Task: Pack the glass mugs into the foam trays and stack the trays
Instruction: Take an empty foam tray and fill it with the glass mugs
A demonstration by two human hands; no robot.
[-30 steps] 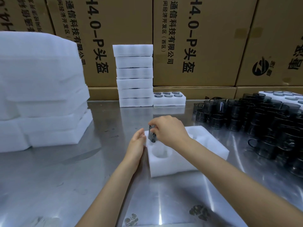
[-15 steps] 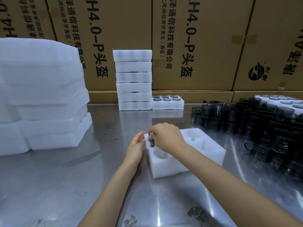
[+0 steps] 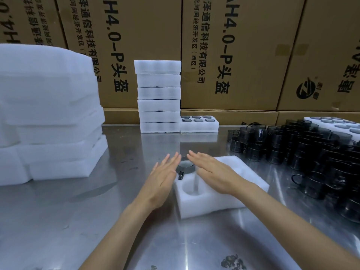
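Observation:
A white foam tray (image 3: 210,203) lies on the steel table in front of me. One dark glass mug (image 3: 185,167) sits in its far-left pocket, handle toward me; the near-left pocket is bare. My left hand (image 3: 164,176) hovers flat beside the tray's left edge, fingers straight. My right hand (image 3: 212,171) stretches flat over the tray just right of the mug, holding nothing. A crowd of loose dark mugs (image 3: 303,151) stands at the right.
A tall stack of packed trays (image 3: 158,96) rises at the back, with one filled tray (image 3: 199,124) beside it. Another filled tray (image 3: 335,123) sits far right. Bare foam trays (image 3: 48,114) pile up at the left. Cardboard boxes (image 3: 224,51) wall the rear.
My right hand has let go of the mug, which now sits in the far-left pocket. Both hands have opened flat, the left lifting off the tray's edge.

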